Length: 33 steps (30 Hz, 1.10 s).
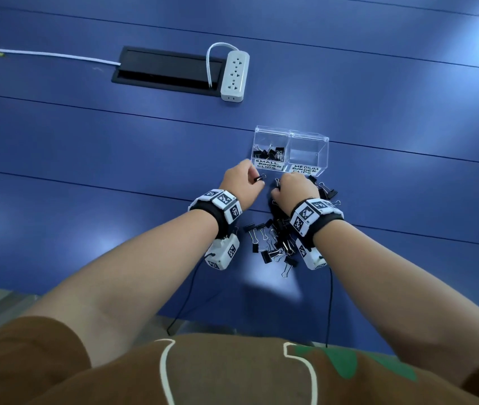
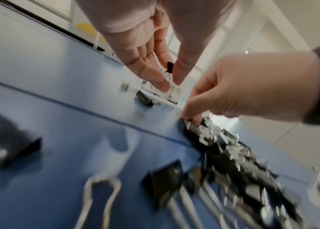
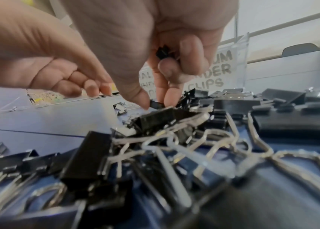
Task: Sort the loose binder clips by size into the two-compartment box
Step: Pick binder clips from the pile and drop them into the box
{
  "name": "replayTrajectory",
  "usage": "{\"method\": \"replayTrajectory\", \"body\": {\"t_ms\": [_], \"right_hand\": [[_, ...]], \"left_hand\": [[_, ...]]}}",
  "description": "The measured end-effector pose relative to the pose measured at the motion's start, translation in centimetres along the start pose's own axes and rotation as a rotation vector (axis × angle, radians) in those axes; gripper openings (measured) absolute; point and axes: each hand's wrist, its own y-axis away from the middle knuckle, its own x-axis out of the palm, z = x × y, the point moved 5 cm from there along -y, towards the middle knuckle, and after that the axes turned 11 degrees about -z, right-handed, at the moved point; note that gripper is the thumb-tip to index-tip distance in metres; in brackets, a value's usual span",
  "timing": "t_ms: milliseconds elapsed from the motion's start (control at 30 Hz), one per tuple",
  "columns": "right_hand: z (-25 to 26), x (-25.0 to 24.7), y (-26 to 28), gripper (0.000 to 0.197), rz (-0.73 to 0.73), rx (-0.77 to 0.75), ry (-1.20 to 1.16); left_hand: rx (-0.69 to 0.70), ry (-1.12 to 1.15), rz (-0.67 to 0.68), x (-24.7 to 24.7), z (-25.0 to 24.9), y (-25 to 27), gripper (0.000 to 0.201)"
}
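Small clip (image 2: 169,67) pinched in my left hand (image 1: 239,184), held just in front of the box (image 1: 308,154) near its SMALL label. That left compartment already holds small clips (image 1: 269,153); the MEDIUM side shows none. My right hand (image 1: 295,190) is curled over the pile (image 1: 276,241), thumb and finger pinching a clip (image 3: 156,105) at the pile's top, another black clip (image 3: 162,51) tucked in the palm. Pile lies on the blue table (image 1: 86,159), just in front of the box. Power strip (image 1: 234,76) farther back.
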Motion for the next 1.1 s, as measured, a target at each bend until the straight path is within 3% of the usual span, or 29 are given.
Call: {"method": "replayTrajectory", "body": {"t_ms": [67,167,400,667,867,933,1033,1100], "right_hand": [[-0.4,-0.2,0.0,0.015,0.009,0.022,-0.011],[-1.2,-0.8,0.1,0.024,0.019,0.087,-0.101],[-1.0,-5.8,-2.2,0.016,-0.172,0.197,-0.383],[3.4,-5.9,-5.8,0.026,-0.071,-0.006,-0.133],[4.4,-5.0,-3.4,0.026,-0.182,-0.058,-0.233],[5.8,-3.4,-1.6,0.026,-0.083,-0.144,-0.212],[7.2,0.6,2.0,0.028,0.198,-0.274,-0.119],[6.9,2.6,4.1,0.027,0.248,-0.312,-0.094]], "left_hand": [[0.006,0.068,-0.03,-0.8,-1.1,-1.1,0.011],[0.012,0.127,-0.049,-1.6,-2.7,-3.0,0.01],[0.015,0.088,0.019,-1.8,-3.8,-4.9,0.012],[-0.031,-0.052,0.005,-5.1,2.0,-1.2,0.013],[-0.041,-0.232,0.152,-6.9,8.2,3.2,0.016],[-0.003,-0.297,0.21,-6.8,8.9,4.2,0.022],[0.047,-0.345,0.261,-6.2,8.8,4.9,0.032],[0.06,-0.352,0.28,-5.6,8.6,5.2,0.032]]}}
